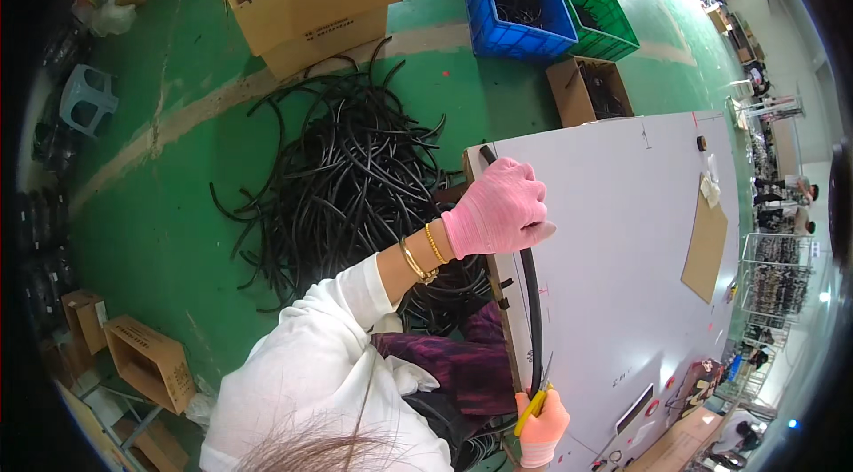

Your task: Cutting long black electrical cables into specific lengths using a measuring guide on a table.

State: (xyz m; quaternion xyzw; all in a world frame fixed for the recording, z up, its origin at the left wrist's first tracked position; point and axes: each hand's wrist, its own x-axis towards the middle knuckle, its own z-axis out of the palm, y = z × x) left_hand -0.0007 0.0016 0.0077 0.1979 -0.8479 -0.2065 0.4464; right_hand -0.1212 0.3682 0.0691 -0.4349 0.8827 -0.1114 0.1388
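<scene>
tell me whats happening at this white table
A person in pink knit gloves works at the white table. The left hand presses a long black rubber hose flat along the table's near edge. The right hand holds yellow-handled scissors at the hose's lower end. On the green floor beside the table lies a big tangled pile of black hoses, with cardboard boxes and blue and green plastic crates beyond it.

A black rubber hose (530,294) lies almost straight along the left edge of the white table, centre-right of the frame, its upper end hidden under a pink-gloved hand. Yellow-handled scissors (536,396), at lower centre-right, touch its lower end.
</scene>
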